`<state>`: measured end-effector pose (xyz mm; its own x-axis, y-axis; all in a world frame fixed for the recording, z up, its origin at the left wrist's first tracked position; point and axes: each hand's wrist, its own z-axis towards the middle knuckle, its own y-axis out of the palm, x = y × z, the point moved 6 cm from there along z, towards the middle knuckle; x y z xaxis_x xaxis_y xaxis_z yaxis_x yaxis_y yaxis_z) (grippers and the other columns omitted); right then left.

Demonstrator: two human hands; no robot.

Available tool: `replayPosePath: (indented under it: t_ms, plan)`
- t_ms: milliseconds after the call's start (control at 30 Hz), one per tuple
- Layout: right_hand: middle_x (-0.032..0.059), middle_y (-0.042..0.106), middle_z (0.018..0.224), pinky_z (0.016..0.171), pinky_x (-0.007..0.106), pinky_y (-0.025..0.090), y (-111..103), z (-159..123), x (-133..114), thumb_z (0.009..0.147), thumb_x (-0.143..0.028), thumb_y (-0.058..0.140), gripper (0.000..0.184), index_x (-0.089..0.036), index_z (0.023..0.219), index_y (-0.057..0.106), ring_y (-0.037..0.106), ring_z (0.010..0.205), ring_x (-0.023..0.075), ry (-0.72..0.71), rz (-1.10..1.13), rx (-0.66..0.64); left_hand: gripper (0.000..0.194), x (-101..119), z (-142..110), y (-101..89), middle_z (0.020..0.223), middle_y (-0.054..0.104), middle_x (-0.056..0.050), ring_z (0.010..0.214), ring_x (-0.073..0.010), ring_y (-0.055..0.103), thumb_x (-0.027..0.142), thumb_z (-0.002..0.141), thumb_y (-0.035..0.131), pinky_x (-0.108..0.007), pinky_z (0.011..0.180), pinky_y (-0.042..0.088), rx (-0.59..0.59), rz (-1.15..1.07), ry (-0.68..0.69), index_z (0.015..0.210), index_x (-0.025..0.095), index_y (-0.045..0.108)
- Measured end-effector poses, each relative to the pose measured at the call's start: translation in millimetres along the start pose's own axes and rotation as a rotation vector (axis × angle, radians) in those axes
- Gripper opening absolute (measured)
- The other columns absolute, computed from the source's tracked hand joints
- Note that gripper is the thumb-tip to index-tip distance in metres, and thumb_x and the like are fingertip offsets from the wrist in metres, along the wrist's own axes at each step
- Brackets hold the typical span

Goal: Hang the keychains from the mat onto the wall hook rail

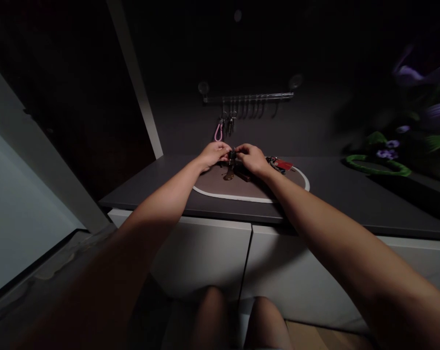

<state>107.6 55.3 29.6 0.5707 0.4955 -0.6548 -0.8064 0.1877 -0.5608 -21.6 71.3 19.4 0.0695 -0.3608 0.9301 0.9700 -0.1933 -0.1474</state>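
Note:
My left hand and my right hand meet over a brown, white-rimmed mat on the dark counter. Between their pinched fingertips is a small dark keychain, its details too dim to make out. A shiny brown pendant hangs below it, near the mat. Just under my right hand lies a dark brown bar-shaped thing. Past that hand, on the mat's right part, is a jumble of keys beside a red card.
A clear rail with hooks is fixed to the dark wall behind. From its left hooks hang several keys and a pink loop strap. At right are a green ring and purple flowers. White cabinet doors stand below.

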Motion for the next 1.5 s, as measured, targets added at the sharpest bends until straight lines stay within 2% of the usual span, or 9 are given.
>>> replayPosePath:
  t_ms: [300, 467, 667, 833, 967, 1133, 1300, 1500]
  plan:
    - [0.0025, 0.063, 0.078, 0.07, 0.023, 0.043, 4, 4, 7, 0.071, -0.024, 0.059, 0.017, -0.014, 0.083, 0.061, 0.054, 0.069, 0.0098, -0.01, 0.276, 0.017, 0.004, 0, -2, 0.0, 0.067, 0.054, 0.003, 0.057, -0.0038, 0.055, 0.016, 0.081, 0.051, -0.026, 0.069, 0.049, 0.018, -0.055, -0.005, 0.079, 0.012, 0.051]
    - [0.0017, 0.061, 0.071, 0.063, 0.021, 0.043, 5, 2, 7, 0.07, -0.019, 0.06, 0.01, -0.013, 0.078, 0.061, 0.051, 0.06, 0.0077, 0.06, 0.41, -0.011, 0.005, -1, -1, 1.5, 0.067, 0.055, 0.001, 0.058, -0.0049, 0.056, 0.016, 0.081, 0.052, -0.025, 0.068, 0.049, 0.009, -0.063, -0.003, 0.078, 0.012, 0.052]
    - [-0.0008, 0.06, 0.066, 0.061, 0.02, 0.042, 5, 0, 8, 0.069, -0.018, 0.061, 0.006, -0.013, 0.072, 0.061, 0.049, 0.057, 0.0065, 0.111, 0.466, -0.014, 0.006, -1, -2, 0.7, 0.063, 0.055, 0.002, 0.055, -0.0038, 0.053, 0.017, 0.08, 0.053, -0.018, 0.058, 0.046, 0.027, -0.004, 0.003, 0.08, 0.011, 0.054]
    - [-0.0019, 0.057, 0.062, 0.057, 0.019, 0.04, 5, 1, 11, 0.068, -0.016, 0.061, 0.004, -0.013, 0.07, 0.06, 0.047, 0.054, 0.0061, 0.141, 0.54, -0.011, 0.008, 3, -2, 0.2, 0.065, 0.056, 0.001, 0.055, -0.0048, 0.051, 0.019, 0.077, 0.056, -0.019, 0.057, 0.043, 0.02, 0.047, 0.053, 0.079, 0.01, 0.056]
    - [-0.0022, 0.057, 0.062, 0.056, 0.019, 0.039, 3, 1, 10, 0.068, -0.016, 0.058, 0.004, -0.013, 0.07, 0.059, 0.046, 0.053, 0.0059, 0.146, 0.539, 0.003, 0.012, 3, -1, -0.2, 0.07, 0.058, -0.001, 0.061, -0.0063, 0.052, 0.021, 0.073, 0.06, -0.022, 0.062, 0.044, 0.019, 0.082, 0.099, 0.078, 0.01, 0.058]
    - [-0.0028, 0.054, 0.063, 0.056, 0.02, 0.038, 3, 5, 12, 0.069, -0.023, 0.055, 0.009, -0.014, 0.072, 0.056, 0.045, 0.054, 0.0067, 0.071, 0.515, 0.025, 0.014, 3, 1, 1.1, 0.067, 0.058, 0.0, 0.059, -0.0065, 0.051, 0.022, 0.072, 0.059, -0.022, 0.061, 0.043, 0.007, 0.11, 0.16, 0.079, 0.009, 0.059]
    - [-0.0003, 0.056, 0.067, 0.063, 0.023, 0.04, -3, 9, 17, 0.069, -0.032, 0.054, 0.018, -0.014, 0.072, 0.056, 0.049, 0.063, 0.01, -0.034, 0.37, 0.099, 0.009, 6, 2, -4.2, 0.066, 0.06, 0.0, 0.059, -0.0076, 0.052, 0.016, 0.074, 0.053, -0.019, 0.058, 0.042, 0.109, 0.221, 0.196, 0.078, 0.011, 0.06]
    - [0.002, 0.059, 0.071, 0.065, 0.025, 0.042, -8, 7, 19, 0.07, -0.037, 0.052, 0.023, -0.015, 0.073, 0.058, 0.051, 0.066, 0.012, -0.049, 0.293, 0.16, 0.012, 12, -2, -10.1, 0.063, 0.061, -0.001, 0.06, -0.0099, 0.055, 0.015, 0.076, 0.05, -0.021, 0.059, 0.042, 0.209, 0.421, 0.238, 0.074, 0.011, 0.061]
